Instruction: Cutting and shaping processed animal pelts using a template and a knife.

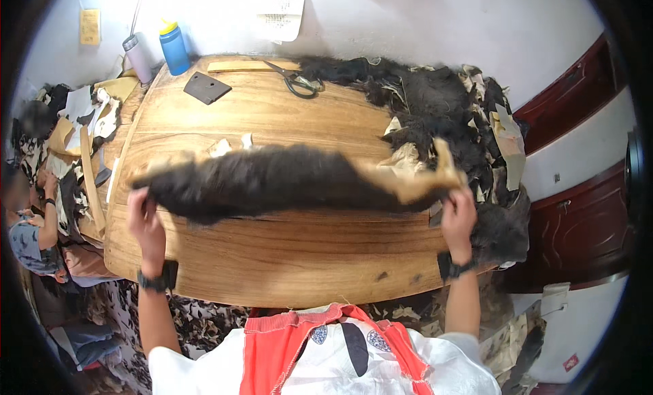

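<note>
A long strip of dark fur (258,180) with pale tan patches toward its right end stretches above the wooden table (272,252), blurred by motion. My left hand (146,215) grips its left end with fingers closed, and my right hand (457,215) grips the right end. A few pale scraps (220,149) show just behind the strip.
A blue bottle (174,49), pink flask (137,59), black flat piece (206,87), scissors (299,86) and wooden strip (253,66) lie along the back. Dark fur piles (449,95) cover the right side. Another person (34,245) works at the left among scraps.
</note>
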`<action>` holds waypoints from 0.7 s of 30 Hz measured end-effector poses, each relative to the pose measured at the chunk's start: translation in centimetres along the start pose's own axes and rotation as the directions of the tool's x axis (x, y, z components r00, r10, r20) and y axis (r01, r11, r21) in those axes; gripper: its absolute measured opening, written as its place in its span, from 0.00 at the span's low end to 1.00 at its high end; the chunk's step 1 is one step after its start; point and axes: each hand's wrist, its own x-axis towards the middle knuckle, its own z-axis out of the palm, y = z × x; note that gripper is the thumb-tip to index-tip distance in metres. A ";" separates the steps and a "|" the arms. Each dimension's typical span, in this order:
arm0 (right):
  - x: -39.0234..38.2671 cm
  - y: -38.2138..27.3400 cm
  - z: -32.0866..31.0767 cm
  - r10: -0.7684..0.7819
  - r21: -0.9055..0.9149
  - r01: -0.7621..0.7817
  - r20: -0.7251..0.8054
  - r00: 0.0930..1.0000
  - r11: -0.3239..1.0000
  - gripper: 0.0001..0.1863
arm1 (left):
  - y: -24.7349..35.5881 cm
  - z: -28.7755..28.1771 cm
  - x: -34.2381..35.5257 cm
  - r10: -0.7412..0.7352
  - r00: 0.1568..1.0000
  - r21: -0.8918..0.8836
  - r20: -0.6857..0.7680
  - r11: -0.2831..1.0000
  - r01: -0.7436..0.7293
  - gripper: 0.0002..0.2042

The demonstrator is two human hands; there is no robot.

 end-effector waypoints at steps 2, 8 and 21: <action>-4.5 -0.3 -4.4 -0.020 0.018 0.022 -0.079 0.997 1.000 0.06 | -1.9 -4.9 -5.3 -0.152 0.974 -0.019 -0.168 0.988 0.151 0.08; -4.3 0.0 -5.7 0.394 0.023 -0.394 -0.048 0.918 0.919 0.05 | 1.4 -8.7 -5.4 -0.132 0.980 0.013 -0.150 0.991 0.135 0.14; -12.3 -13.1 1.6 -0.078 0.065 0.043 0.837 0.542 0.997 0.53 | 3.2 -1.1 -11.4 -0.216 0.561 0.448 0.799 0.837 -0.315 0.44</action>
